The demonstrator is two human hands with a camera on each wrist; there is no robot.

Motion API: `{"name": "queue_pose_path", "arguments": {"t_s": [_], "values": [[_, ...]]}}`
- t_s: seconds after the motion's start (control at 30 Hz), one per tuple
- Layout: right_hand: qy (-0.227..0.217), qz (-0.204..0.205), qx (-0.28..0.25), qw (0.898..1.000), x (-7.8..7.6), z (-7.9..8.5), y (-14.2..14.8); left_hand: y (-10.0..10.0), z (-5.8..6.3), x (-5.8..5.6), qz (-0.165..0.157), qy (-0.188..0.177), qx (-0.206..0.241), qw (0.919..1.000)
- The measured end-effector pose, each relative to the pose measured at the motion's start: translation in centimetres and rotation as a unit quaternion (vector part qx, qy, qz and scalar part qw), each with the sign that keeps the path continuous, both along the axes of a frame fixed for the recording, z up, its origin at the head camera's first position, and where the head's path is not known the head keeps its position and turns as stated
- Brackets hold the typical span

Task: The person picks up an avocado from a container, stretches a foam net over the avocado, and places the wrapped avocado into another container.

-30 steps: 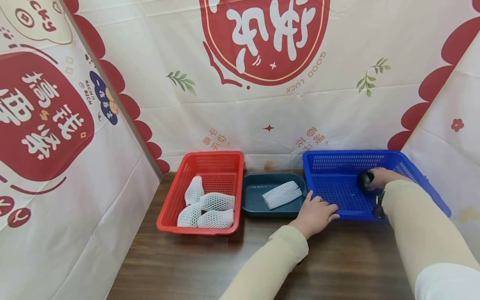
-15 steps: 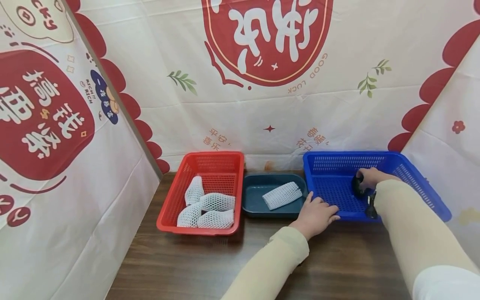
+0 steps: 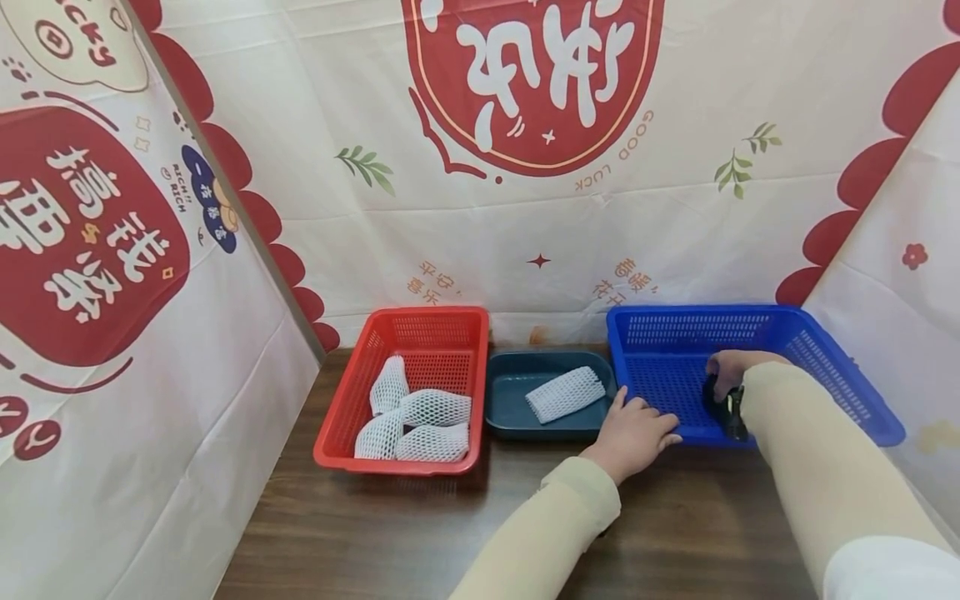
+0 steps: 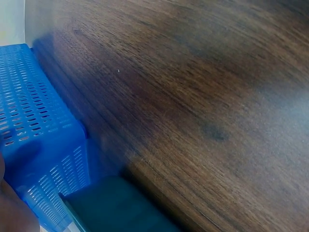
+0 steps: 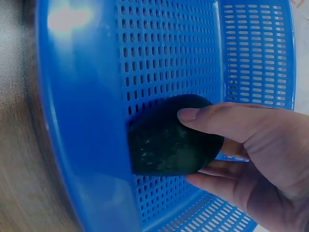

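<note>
In the right wrist view my right hand (image 5: pixel 270 150) holds a dark green avocado (image 5: pixel 169 145) inside the blue basket (image 5: pixel 87 145), thumb on top and fingers below. From the head view, the right hand (image 3: pixel 738 371) is near the basket's front side. My left hand (image 3: pixel 633 433) rests on the near left corner of the blue basket (image 3: pixel 690 315), fingers spread along its rim. In the left wrist view only part of the left hand (image 4: pixel 17 210) shows, beside the basket wall (image 4: pixel 43 121).
A dark teal tray (image 3: pixel 513 427) holds one flat white foam net (image 3: pixel 566 395). Farther left, a red basket (image 3: pixel 480 367) contains several bulging foam nets (image 3: pixel 435 407). All stand on a brown wooden table (image 3: pixel 360 533) before a printed cloth backdrop (image 3: pixel 480 225).
The right hand and avocado have shifted left and nearer within the blue basket. The left hand has stayed on the basket corner.
</note>
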State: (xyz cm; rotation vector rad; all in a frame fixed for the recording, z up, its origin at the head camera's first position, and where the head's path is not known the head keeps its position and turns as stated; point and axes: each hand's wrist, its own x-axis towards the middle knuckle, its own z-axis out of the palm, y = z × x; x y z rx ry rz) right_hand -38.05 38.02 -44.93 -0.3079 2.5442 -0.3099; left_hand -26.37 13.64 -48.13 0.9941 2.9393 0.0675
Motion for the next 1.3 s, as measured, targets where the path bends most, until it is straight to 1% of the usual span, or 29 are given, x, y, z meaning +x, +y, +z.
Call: {"name": "queue_pose_path", "arguments": {"t_s": [0.1, 0.23, 0.4, 0.5, 0.6, 0.73, 0.87, 0.93, 1.03, 1.1, 1.17, 1.3], "values": [[-0.026, 0.002, 0.004, 1.0, 0.3, 0.3, -0.2, -0.1, -0.2, -0.1, 0.003, 0.001, -0.006, 1.0], [-0.034, -0.015, -0.01, 0.999, 0.6, 0.7, 0.2, 0.2, -0.5, -0.2, 0.008, 0.01, -0.017, 0.9998], [-0.048, -0.037, -0.062, 0.996, 1.0, 1.0, 0.6, 0.5, -0.5, 0.0, 0.01, 0.013, -0.023, 0.9996], [-0.068, -0.054, -0.107, 0.99, 1.5, 1.1, 0.3, 0.4, -0.2, 0.1, 0.009, 0.009, -0.02, 0.9997], [-0.064, -0.058, -0.132, 0.987, 2.0, 1.3, -0.1, 0.2, 0.2, 0.0, 0.003, 0.011, -0.017, 0.9998], [-0.023, -0.047, -0.146, 0.988, 2.4, 1.6, -0.3, 0.4, 0.6, 0.0, -0.003, 0.005, -0.014, 0.9999], [0.013, -0.038, -0.173, 0.984, 2.9, 2.1, -0.7, 0.6, 1.0, 0.0, -0.007, 0.0, -0.026, 0.9996], [0.035, -0.031, -0.178, 0.983, 3.2, 2.3, -0.9, 0.6, 1.1, 0.0, -0.01, 0.009, -0.036, 0.9993], [0.089, -0.011, -0.174, 0.981, 3.7, 2.7, -1.3, 0.5, 1.3, 0.0, -0.013, 0.029, -0.038, 0.9988], [0.126, 0.002, -0.169, 0.978, 4.2, 3.0, -1.5, 0.4, 1.4, 0.0, -0.012, 0.041, -0.023, 0.9988], [0.153, 0.01, -0.168, 0.974, 4.8, 3.4, -1.8, 0.2, 1.5, 0.1, -0.009, 0.05, 0.004, 0.9987], [0.178, -0.003, -0.179, 0.968, 6.4, 4.5, -2.4, -0.6, 1.5, 0.5, 0.009, 0.063, 0.08, 0.9948]]}}
